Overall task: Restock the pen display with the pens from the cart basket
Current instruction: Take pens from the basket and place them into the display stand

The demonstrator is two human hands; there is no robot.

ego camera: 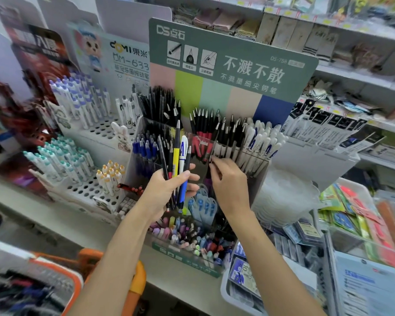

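Note:
My left hand (169, 185) grips a bunch of pens (177, 156) upright in front of the display: black, yellow, white-and-blue and grey ones. My right hand (228, 181) pinches one thin black pen (214, 144) by its lower end and holds it at the middle compartments of the clear tiered pen display (260, 174). The display holds blue pens at left, red and black ones in the middle, white ones at right, under a green header card (233, 65). The orange cart basket (62, 274) is at the bottom left, blurred.
White peg-hole pen racks (94, 188) with white pens stand left of the display. Pastel pens fill its lowest tier (192, 238). A stack of clear cups (287, 201) and trays of packaged goods (363, 224) lie to the right. Shelves run behind.

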